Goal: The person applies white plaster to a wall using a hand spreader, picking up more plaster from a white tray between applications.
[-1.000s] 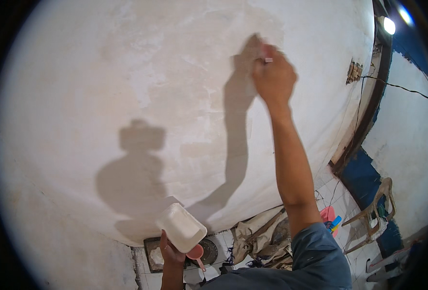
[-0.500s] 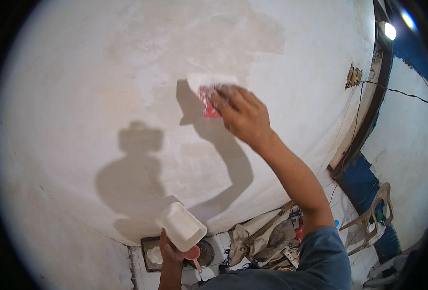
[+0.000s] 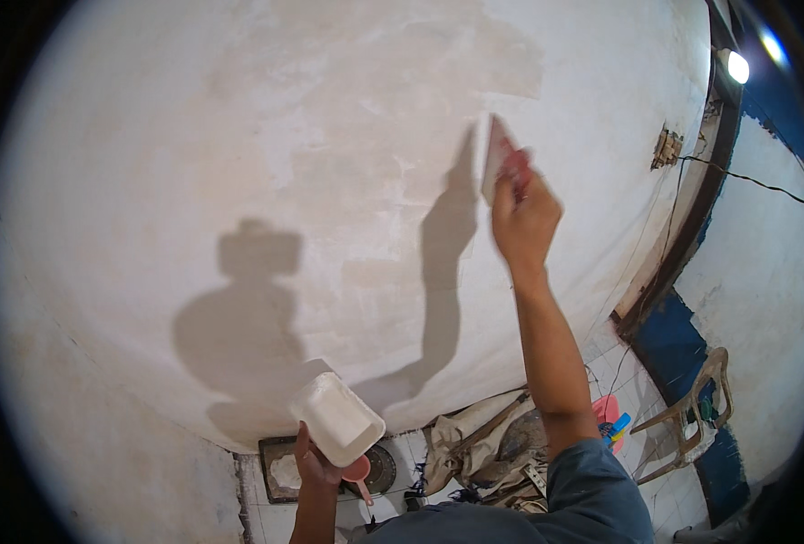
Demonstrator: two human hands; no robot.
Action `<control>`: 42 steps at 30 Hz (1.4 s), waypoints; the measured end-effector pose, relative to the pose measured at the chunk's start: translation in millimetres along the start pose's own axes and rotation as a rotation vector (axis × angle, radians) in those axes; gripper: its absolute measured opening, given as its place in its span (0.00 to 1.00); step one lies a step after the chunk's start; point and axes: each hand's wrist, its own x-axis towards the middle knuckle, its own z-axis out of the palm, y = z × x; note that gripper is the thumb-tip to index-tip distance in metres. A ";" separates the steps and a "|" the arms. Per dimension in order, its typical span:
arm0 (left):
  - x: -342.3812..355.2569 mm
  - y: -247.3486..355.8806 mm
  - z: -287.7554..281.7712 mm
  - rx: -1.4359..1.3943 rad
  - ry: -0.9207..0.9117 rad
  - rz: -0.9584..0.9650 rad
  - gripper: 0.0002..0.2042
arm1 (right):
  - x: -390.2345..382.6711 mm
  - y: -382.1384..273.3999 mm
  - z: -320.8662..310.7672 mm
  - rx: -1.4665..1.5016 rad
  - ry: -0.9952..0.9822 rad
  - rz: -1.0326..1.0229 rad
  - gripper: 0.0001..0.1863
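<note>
My right hand [image 3: 527, 222] grips the red handle of a putty knife [image 3: 494, 156], raised in front of the white wall [image 3: 193, 136]. The blade is turned edge-on, slightly blurred, and its shadow falls on the wall to its left; whether it touches the wall I cannot tell. Greyish-beige patches of filler [image 3: 356, 186] spread over the wall's middle and top. Low on the left, my left hand [image 3: 314, 464] is closed on a shallow white rectangular tray [image 3: 340, 419], tilted with its hollow side showing.
Below the tray are a pink dipper [image 3: 357, 470] and a dark square frame [image 3: 279, 494] on floor tiles. Crumpled beige cloth [image 3: 452, 449] lies along the wall's foot. A plastic chair [image 3: 715, 385], a hanging cable [image 3: 755, 174] and a lit lamp [image 3: 736, 67] are at right.
My right hand has swung to the right with the putty knife, whose blade has turned from broadside to edge-on. My left hand and the tray have barely moved.
</note>
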 end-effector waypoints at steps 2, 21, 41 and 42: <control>-0.6 1.2 -0.5 -0.015 0.018 -0.010 0.29 | 27.1 3.1 -1.9 0.081 -0.056 0.290 0.10; -1.0 3.1 8.8 0.019 -0.017 0.037 0.28 | -2.3 -41.3 48.0 -0.007 0.031 -0.786 0.19; -1.4 4.9 3.1 -0.034 0.020 0.088 0.27 | 21.5 -59.7 71.6 -0.121 0.035 -0.291 0.12; -2.4 5.9 8.0 -0.026 -0.005 0.081 0.27 | 4.7 -59.8 84.0 -0.099 -0.031 -0.486 0.14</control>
